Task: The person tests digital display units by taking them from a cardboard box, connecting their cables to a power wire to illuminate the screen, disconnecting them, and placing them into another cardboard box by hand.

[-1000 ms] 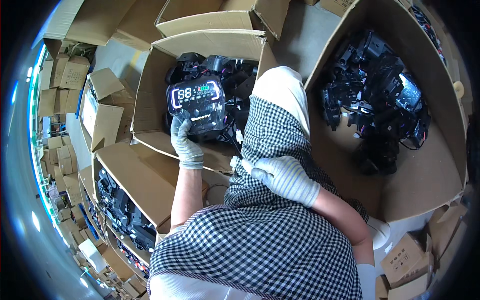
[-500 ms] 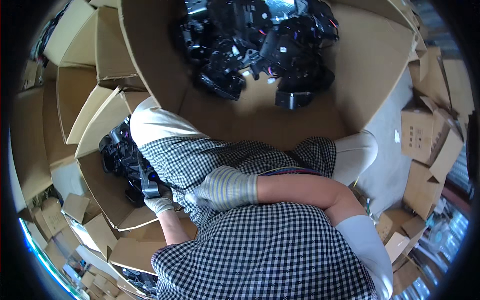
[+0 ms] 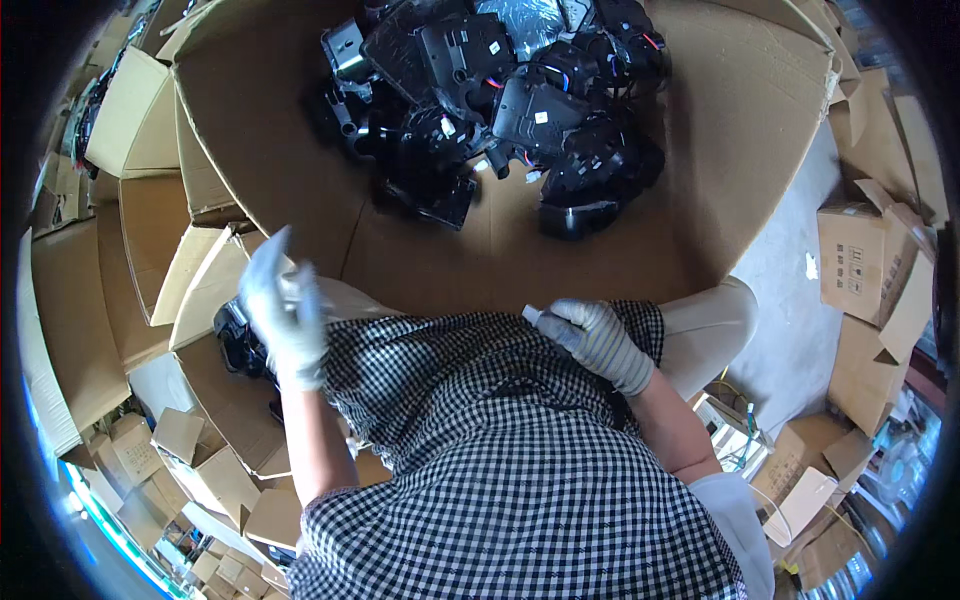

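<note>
My left hand (image 3: 283, 315), in a pale glove, is raised at the left edge of the big carton (image 3: 420, 260). Motion blurs its fingers, but they look spread, with nothing seen in them. Over my checked apron (image 3: 500, 450), my right hand (image 3: 603, 343) in a striped glove has its fingers drawn together. A small whitish tip (image 3: 532, 314) shows at their end; I cannot tell whether it is a held piece or the glove. Black plastic assemblies (image 3: 540, 115) with short wires and white connectors are heaped in the big carton, beyond both hands.
A smaller carton (image 3: 222, 400) with black parts (image 3: 238, 340) stands by my left leg. More cartons (image 3: 850, 260) lie on the right beyond a strip of grey floor (image 3: 770, 350). A white device with cables (image 3: 735, 435) is beside my right elbow.
My left hand has come up out of the left carton, without the black part it held. My right hand has moved from my lap's left side to the right. The coloured wires no longer show.
</note>
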The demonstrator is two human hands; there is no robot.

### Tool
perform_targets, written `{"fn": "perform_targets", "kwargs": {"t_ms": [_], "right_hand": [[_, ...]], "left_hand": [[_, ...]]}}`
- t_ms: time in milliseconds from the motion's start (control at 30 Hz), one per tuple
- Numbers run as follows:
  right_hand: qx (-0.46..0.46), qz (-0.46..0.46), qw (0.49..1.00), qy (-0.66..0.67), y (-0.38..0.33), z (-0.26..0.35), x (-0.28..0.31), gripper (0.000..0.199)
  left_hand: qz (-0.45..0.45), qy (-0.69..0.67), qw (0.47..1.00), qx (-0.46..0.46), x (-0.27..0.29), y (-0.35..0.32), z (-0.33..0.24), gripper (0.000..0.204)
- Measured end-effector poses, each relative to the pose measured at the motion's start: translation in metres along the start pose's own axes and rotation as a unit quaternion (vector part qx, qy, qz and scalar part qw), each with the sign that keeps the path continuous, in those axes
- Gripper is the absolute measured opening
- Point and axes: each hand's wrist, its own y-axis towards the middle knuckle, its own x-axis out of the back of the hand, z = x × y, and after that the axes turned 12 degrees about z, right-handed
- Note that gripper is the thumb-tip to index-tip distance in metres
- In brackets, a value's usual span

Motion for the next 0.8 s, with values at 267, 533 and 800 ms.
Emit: {"fn": "perform_targets", "kwargs": {"t_ms": [267,533,800], "right_hand": [[-0.034,0.060,0.992,-0.105,0.010,0.006,-0.007,0.029],[-0.017,0.006,0.989,-0.148,0.002,-0.008,0.000,0.032],[-0.005,-0.040,0.996,-0.084,-0.004,0.015,0.013,0.028]], "left_hand": [[0.288,0.220,0.932,-0.010,-0.216,0.141,0.048,0.066],[0.393,0.045,0.912,0.105,-0.185,0.138,0.021,0.036],[0.101,-0.331,0.938,0.032,-0.101,0.019,-0.005,0.019]]}}
